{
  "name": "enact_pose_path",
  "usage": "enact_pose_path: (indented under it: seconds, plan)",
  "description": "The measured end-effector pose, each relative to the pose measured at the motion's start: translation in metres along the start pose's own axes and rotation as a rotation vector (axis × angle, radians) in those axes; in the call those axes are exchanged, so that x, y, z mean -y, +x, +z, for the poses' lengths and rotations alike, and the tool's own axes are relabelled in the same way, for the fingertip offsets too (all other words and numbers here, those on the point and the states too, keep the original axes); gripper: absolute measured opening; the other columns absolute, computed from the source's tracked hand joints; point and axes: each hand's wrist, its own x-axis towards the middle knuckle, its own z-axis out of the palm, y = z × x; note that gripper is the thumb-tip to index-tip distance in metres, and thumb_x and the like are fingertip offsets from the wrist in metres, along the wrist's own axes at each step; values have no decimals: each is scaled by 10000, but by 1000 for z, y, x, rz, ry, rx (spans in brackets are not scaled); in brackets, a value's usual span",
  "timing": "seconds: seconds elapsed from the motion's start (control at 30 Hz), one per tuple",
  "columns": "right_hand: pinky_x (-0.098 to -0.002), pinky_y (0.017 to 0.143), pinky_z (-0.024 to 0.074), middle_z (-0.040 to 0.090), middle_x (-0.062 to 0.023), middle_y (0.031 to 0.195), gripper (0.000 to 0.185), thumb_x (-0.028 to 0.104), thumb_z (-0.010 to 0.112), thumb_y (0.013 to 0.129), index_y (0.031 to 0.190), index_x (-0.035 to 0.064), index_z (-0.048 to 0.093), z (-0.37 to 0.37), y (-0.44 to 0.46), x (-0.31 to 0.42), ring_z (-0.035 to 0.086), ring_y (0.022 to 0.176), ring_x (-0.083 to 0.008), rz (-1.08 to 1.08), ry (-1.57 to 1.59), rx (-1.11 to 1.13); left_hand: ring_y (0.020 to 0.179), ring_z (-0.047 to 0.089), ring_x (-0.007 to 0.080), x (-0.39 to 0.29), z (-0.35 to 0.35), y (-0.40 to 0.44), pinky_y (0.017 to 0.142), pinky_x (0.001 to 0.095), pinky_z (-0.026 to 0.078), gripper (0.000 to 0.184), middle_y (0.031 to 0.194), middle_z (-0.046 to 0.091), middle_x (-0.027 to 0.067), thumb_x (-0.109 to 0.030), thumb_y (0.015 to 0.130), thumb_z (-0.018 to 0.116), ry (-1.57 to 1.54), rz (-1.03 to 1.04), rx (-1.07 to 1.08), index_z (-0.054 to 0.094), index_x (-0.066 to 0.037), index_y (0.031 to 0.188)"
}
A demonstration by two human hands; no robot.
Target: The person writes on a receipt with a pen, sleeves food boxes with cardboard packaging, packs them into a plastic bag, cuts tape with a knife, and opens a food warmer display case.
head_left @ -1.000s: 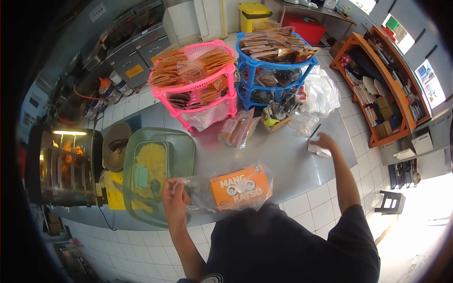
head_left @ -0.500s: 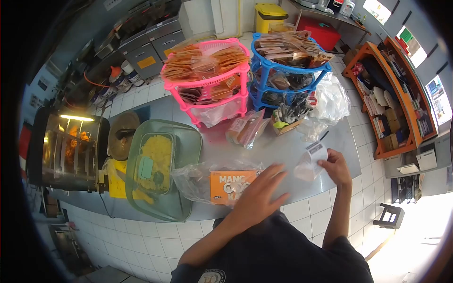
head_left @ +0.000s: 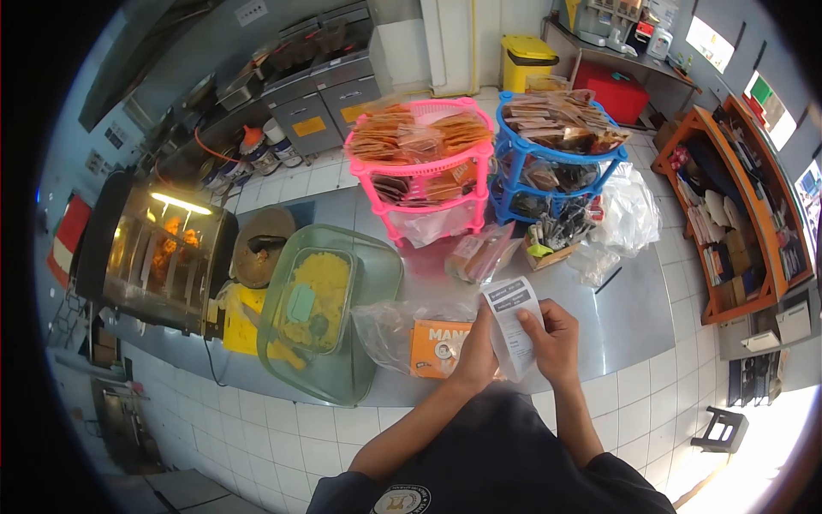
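A printed paper receipt [head_left: 512, 330] is held up in front of my body, over the table's near edge. My right hand [head_left: 555, 338] is closed on its right side, with the thumb across the printed face. At the left edge is my left hand [head_left: 477, 355], closed on the paper, its fingers partly hidden behind it. Just left of that hand lies an orange box [head_left: 432, 349] with white lettering, inside a clear plastic bag [head_left: 377, 330]. My left hand and forearm cover the box's right part.
A green tub [head_left: 390, 257] holds a tray of yellow food [head_left: 330, 278]. Behind stand a pink rack [head_left: 419, 158] and a blue rack [head_left: 561, 154] filled with packets. A lit food warmer [head_left: 163, 257] is at left. A black pen [head_left: 609, 280] lies right on the metal table [head_left: 634, 321].
My right hand has brought the receipt left and closer to my body. The left hand, earlier spread open over the orange box, is now at the receipt's left edge. The view has shifted.
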Motion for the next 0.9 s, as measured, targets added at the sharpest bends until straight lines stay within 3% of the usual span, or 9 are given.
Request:
enact_pose_path:
  seconds: [0.1,0.2,0.3,0.47,0.5,0.6,0.7,0.8,0.9]
  plan:
    - [-242,539,425,627,-18,648,219,144,765,888,830,-32,648,22,2,-6,510,583,-53,-84,-139,-92,1198,564,194,7,-1,-8,1028,381,456,588,1312,562,103,-480,1081,281,64,159,44,465,-12,1384]
    - [-258,550,440,625,-25,679,257,166,782,867,812,-24,618,28,2,-5,518,588,-79,-106,-371,-56,1222,552,205,1,-10,-6,1037,389,453,568,1306,565,119,-466,1076,340,474,210,56,436,-12,1404]
    - [-264,564,447,628,-29,725,291,201,782,864,797,-7,589,28,6,-10,522,595,-94,-402,-520,-67,1172,572,232,-15,-3,-9,1019,405,466,518,1227,600,119,-413,1070,411,41,204,17,420,-13,1399]
    - [-286,566,434,621,-21,746,256,219,697,938,948,-35,661,-1,-5,-6,512,587,-100,182,-140,372,951,597,218,-38,-23,-3,944,435,491,451,920,570,62,-435,1073,367,-181,355,229,463,-61,1307]
    - [-289,566,431,616,-16,734,264,222,682,950,979,-40,673,-7,-6,-2,509,583,-101,344,-89,502,871,577,195,-43,-17,-5,901,408,497,446,846,518,40,-449,1071,367,-145,369,130,481,-64,1267]
    - [-290,569,442,618,-33,705,276,217,666,963,1074,-35,688,-9,-6,-9,517,580,-102,316,-193,525,850,544,171,-51,-18,-8,871,382,481,393,856,497,15,-447,1071,373,-158,372,107,514,-101,1194]
    - [-324,556,431,596,-64,671,256,232,623,987,1015,-21,650,8,-4,6,555,582,-149,67,-623,424,832,528,162,-52,-29,-6,849,371,467,331,850,484,7,-429,1067,416,-168,499,29,507,-113,1103]
    - [-352,617,470,639,-152,756,262,225,614,982,1088,-14,630,13,9,19,599,638,-225,60,-585,565,833,511,159,-57,-27,-12,852,364,453,299,834,463,6,-414,1062,447,-197,599,-72,498,-119,1051]
    - [-367,697,504,676,-198,900,302,217,606,980,1175,-13,599,28,23,13,641,742,-281,-360,-554,508,944,542,188,-60,-30,-17,924,372,439,323,909,512,39,-431,1057,451,-112,728,-173,506,-113,1048]
